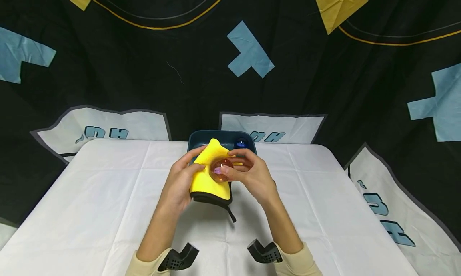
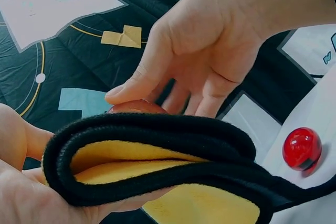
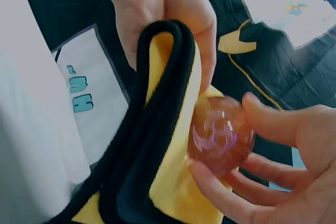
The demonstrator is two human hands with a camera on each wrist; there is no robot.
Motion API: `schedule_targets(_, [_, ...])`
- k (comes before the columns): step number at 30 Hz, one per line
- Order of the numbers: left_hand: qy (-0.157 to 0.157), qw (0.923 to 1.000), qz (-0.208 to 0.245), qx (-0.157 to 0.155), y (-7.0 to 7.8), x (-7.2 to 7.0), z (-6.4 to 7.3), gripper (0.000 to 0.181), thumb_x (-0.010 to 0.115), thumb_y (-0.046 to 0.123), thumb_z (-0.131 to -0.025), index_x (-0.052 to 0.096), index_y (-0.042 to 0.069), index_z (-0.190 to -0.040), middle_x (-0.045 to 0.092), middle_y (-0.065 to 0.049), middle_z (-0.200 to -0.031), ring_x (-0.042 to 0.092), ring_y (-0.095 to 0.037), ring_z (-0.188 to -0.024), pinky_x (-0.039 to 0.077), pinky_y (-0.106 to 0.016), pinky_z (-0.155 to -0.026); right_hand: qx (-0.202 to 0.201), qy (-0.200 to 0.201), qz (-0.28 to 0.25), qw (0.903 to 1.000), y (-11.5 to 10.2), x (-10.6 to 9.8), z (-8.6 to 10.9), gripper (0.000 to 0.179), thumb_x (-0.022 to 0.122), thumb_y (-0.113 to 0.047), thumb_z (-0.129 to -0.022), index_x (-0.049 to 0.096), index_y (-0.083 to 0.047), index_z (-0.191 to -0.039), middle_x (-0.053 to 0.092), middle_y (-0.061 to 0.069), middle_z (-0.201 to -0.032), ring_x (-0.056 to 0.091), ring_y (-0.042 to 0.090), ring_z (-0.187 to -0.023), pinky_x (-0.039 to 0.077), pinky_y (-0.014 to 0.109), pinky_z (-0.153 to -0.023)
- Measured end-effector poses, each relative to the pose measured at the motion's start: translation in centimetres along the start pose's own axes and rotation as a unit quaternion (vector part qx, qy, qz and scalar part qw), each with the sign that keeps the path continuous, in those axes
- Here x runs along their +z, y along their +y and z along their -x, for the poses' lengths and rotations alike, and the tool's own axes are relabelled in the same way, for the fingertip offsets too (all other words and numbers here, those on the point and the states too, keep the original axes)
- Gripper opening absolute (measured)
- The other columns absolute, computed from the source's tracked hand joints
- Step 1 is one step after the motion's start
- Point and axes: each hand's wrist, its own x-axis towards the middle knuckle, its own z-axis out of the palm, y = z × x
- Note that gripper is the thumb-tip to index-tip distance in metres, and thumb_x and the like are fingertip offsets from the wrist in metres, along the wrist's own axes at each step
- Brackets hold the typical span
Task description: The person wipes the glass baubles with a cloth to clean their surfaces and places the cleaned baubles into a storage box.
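Observation:
My left hand (image 1: 181, 180) grips a folded yellow cloth (image 1: 207, 184) with black edging, thumb on its face. In the right wrist view the folded black edge and the yellow cloth (image 3: 173, 171) stand up between both hands. My right hand (image 1: 253, 174) pinches a clear reddish-orange glass ball (image 3: 220, 135) between thumb and fingers, against the cloth's yellow face. From the left wrist camera most of that ball is hidden behind the cloth. Both hands are above the white table, in front of a dark teal tray (image 1: 203, 135).
A shiny blue ball (image 1: 241, 143) lies in the tray's right part. On the white table (image 1: 90, 204) lies a glossy red ball (image 2: 302, 149), seen in the left wrist view. A black patterned curtain (image 1: 162, 87) hangs behind the table.

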Motion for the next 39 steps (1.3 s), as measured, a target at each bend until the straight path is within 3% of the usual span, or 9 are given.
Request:
schedule_targets(4, [-0.002, 1.0, 0.004, 0.0, 0.0, -0.1, 0.0, 0.048, 0.053, 0.012, -0.098, 0.057, 0.034, -0.141, 0.038, -0.006, -0.151, 0.049, -0.033, -0.126, 0.057, -0.042, -0.097, -0.028, 0.017, 0.028, 0.9991, -0.3, 0.3, 0.4, 0.041, 0.083, -0.024, -0.084, 0.07, -0.023, -0.123, 0.071, -0.002, -0.123, 0.069, 0.023, -0.112, 0.059, 0.039, -0.09])
schedule_targets(10, [0.004, 1.0, 0.007, 0.0, 0.1, -0.3, 0.0, 0.049, 0.053, 0.012, -0.098, 0.057, 0.034, -0.142, 0.038, -0.005, -0.151, 0.048, -0.032, -0.128, 0.056, -0.041, -0.097, -0.035, -0.033, 0.063, 0.9969, -0.9, 0.3, 0.9, 0.061, 0.086, -0.008, -0.076, 0.066, -0.019, -0.133, 0.064, 0.0, -0.133, 0.062, 0.028, -0.119, 0.057, 0.042, -0.095])
schedule_targets(14, [0.008, 1.0, -0.004, -0.004, 0.1, -0.1, 0.1, 0.047, 0.054, 0.013, -0.098, 0.058, 0.034, -0.14, 0.038, -0.005, -0.152, 0.047, -0.032, -0.128, 0.057, -0.041, -0.096, -0.039, -0.032, 0.08, 0.9955, -0.8, 0.2, 0.8, 0.063, 0.087, -0.004, -0.074, 0.066, -0.019, -0.131, 0.066, 0.002, -0.13, 0.062, 0.028, -0.115, 0.056, 0.042, -0.098])
schedule_targets(21, [0.022, 0.9992, -0.032, 0.002, 0.1, 0.0, 0.2, 0.047, 0.055, 0.013, -0.097, 0.06, 0.036, -0.137, 0.039, -0.004, -0.151, 0.049, -0.031, -0.125, 0.056, -0.037, -0.096, 0.004, -0.012, 0.085, 0.9963, -0.4, 0.1, 0.4, 0.054, 0.09, -0.02, -0.074, 0.071, -0.017, -0.124, 0.073, 0.005, -0.11, 0.07, 0.022, -0.096, 0.06, 0.037, -0.083])
schedule_targets(30, [0.021, 0.9994, -0.026, 0.009, 0.3, 0.0, 0.2, 0.048, 0.054, 0.01, -0.096, 0.061, 0.034, -0.138, 0.04, -0.001, -0.151, 0.049, -0.03, -0.125, 0.053, -0.035, -0.097, 0.049, -0.049, 0.035, 0.997, 0.0, -0.1, 0.0, 0.055, 0.081, -0.039, -0.085, 0.067, -0.004, -0.125, 0.077, 0.013, -0.094, 0.075, 0.027, -0.072, 0.063, 0.037, -0.073])
schedule_targets(35, [0.026, 0.9993, -0.025, 0.008, 0.3, 0.0, 0.2, 0.048, 0.054, 0.012, -0.097, 0.06, 0.034, -0.139, 0.039, -0.001, -0.152, 0.048, -0.029, -0.128, 0.052, -0.039, -0.102, 0.037, -0.065, 0.04, 0.9965, 0.2, 0.0, -0.2, 0.054, 0.076, -0.044, -0.088, 0.066, -0.005, -0.125, 0.077, 0.012, -0.101, 0.076, 0.024, -0.083, 0.063, 0.037, -0.076])
schedule_targets(39, [0.028, 0.9993, -0.022, 0.004, 0.3, 0.1, 0.1, 0.047, 0.054, 0.012, -0.097, 0.059, 0.035, -0.139, 0.04, -0.002, -0.151, 0.049, -0.029, -0.126, 0.054, -0.037, -0.099, 0.005, -0.048, 0.021, 0.9986, 0.2, 0.2, -0.1, 0.05, 0.077, -0.036, -0.089, 0.062, -0.007, -0.128, 0.073, 0.012, -0.116, 0.073, 0.024, -0.1, 0.062, 0.039, -0.084])
